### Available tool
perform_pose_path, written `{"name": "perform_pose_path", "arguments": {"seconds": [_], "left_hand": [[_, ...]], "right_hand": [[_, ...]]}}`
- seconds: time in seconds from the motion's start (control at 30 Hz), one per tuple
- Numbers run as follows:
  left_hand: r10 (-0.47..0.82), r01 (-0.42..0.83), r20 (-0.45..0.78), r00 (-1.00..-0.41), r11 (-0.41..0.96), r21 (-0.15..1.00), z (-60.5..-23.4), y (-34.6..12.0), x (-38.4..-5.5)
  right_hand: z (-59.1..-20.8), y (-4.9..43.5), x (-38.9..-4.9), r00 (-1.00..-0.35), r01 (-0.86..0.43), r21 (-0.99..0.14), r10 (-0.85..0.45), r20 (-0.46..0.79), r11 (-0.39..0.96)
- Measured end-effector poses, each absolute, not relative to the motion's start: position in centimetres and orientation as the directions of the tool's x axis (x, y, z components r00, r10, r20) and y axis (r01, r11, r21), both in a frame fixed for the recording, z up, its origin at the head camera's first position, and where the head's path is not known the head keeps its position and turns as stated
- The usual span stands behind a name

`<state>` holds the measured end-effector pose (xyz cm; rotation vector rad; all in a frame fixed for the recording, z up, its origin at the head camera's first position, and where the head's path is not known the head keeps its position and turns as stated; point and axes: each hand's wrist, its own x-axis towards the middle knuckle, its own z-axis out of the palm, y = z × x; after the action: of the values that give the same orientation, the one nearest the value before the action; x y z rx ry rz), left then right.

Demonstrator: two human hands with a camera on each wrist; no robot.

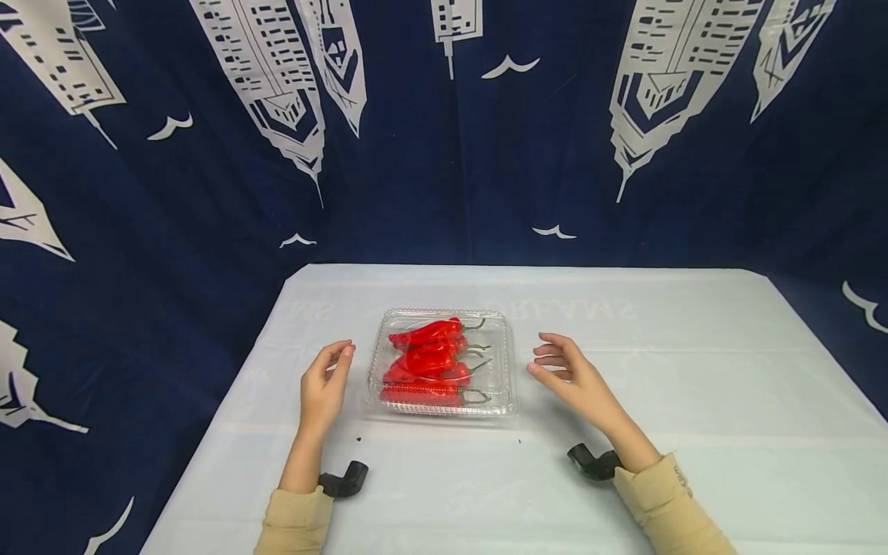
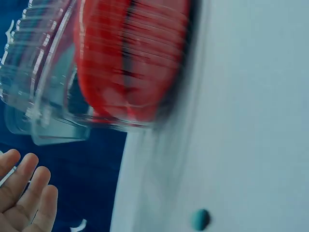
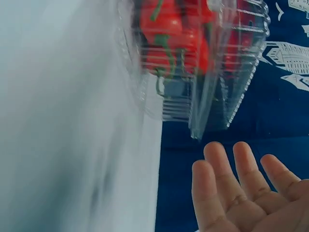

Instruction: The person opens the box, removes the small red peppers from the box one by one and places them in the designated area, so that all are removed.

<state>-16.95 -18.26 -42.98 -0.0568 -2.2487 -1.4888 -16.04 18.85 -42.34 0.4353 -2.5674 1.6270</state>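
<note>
A clear plastic clamshell box (image 1: 499,389) sits on the white table with its lid down. Through it show several red peppers (image 1: 430,361), their green stems pointing right. Just left of the box is my left hand (image 1: 324,385), fingers loosely bent and holding nothing. My right hand (image 1: 572,381) hovers off the box's right side, fingers spread and also holding nothing. In the left wrist view, the left fingers (image 2: 41,198) stand apart from the box wall. The right wrist view has the right fingers (image 3: 219,179) below the box's ribbed edge, with a gap between.
White cloth covers the table (image 1: 694,370). Two small dark specks lie on it in front of the box. Behind hangs a navy curtain (image 1: 472,169) printed with white buildings and birds. A black camera mount is strapped to each wrist.
</note>
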Motion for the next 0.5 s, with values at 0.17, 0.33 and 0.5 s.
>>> {"name": "perform_pose_path", "arguments": {"seconds": [0.17, 0.33, 0.5], "left_hand": [[-0.204, 0.24, 0.34, -0.918, 0.397, 0.886, -44.2, -18.5, -17.2], [-0.187, 0.157, 0.235, -0.954, 0.358, 0.92, -44.7, -18.5, -17.3], [-0.178, 0.099, 0.153, -0.972, 0.281, 0.955, -45.2, -18.5, -17.5]], "right_hand": [[-43.0, 18.3, -15.9, -0.954, -0.264, -0.918, -0.22, 0.204, 0.296], [-43.7, 18.1, -15.7, -0.944, -0.267, -0.938, -0.258, 0.208, 0.222], [-44.2, 17.9, -15.7, -0.942, -0.247, -0.949, -0.277, 0.189, 0.193]]}}
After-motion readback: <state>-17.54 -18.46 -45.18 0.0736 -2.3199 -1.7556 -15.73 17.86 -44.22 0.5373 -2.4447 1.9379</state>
